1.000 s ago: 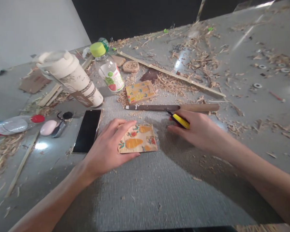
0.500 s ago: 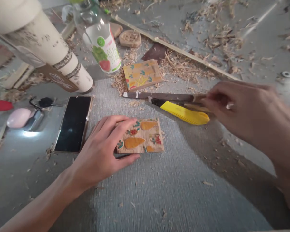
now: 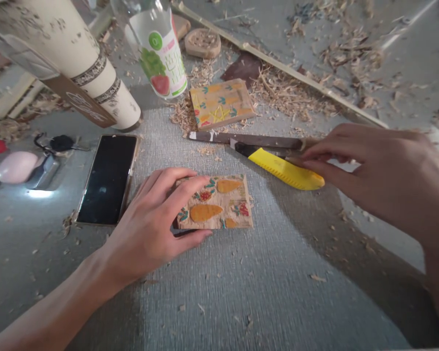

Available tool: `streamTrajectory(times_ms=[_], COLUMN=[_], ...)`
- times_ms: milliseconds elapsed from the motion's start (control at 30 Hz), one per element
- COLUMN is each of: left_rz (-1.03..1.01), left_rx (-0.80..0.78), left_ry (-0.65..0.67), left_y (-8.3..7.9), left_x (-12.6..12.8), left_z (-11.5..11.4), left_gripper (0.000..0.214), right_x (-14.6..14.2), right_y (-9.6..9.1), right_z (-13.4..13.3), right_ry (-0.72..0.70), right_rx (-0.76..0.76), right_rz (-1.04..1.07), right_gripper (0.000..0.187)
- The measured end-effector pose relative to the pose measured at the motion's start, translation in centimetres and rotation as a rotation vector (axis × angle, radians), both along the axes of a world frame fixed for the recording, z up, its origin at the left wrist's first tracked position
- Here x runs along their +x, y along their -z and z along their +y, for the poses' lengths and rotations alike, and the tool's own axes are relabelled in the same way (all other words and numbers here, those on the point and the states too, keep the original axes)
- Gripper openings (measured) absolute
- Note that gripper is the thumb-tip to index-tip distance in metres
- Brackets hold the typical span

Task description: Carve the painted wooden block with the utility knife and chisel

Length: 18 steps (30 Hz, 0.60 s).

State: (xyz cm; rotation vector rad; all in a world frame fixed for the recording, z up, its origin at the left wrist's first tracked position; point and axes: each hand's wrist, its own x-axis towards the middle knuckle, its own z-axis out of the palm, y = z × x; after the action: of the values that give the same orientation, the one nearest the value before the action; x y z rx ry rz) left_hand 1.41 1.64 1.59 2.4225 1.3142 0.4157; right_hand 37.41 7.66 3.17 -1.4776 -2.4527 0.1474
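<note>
My left hand grips a small wooden tile painted with orange carrots, fingers on its left part and thumb at its near edge, holding it flat on the grey mat. My right hand reaches in from the right. Its fingers are pinched round the wooden handle of a long dark-bladed tool lying across the mat. A yellow utility knife lies just below that tool, touching my fingertips.
A second painted tile lies behind the tool among shavings. A black phone, a keyring, a pink case, a paper cup and a drink bottle stand left. A long thin stick crosses the back.
My right hand laid the yellow utility knife down on the mat and moved onto the long tool's handle. The view came closer. My left hand stayed on the tile.
</note>
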Motion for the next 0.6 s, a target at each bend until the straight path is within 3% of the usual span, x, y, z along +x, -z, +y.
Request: streamTrajectory(times_ms=[400, 600], left_rz=[-0.02, -0.007], left_rx=[-0.004, -0.025], left_ry=[0.004, 0.003], left_y=[0.6, 0.4], left_x=[-0.5, -0.7], left_z=[0.1, 0.2], left_gripper=[0.062, 0.068], right_x=[0.6, -0.2], right_y=[-0.9, -1.6], right_z=[0.0, -1.1], right_ry=[-0.037, 0.111], right_rx=[-0.144, -0.075], right_rz=[0.003, 0.107], right_gripper=[0.014, 0.014])
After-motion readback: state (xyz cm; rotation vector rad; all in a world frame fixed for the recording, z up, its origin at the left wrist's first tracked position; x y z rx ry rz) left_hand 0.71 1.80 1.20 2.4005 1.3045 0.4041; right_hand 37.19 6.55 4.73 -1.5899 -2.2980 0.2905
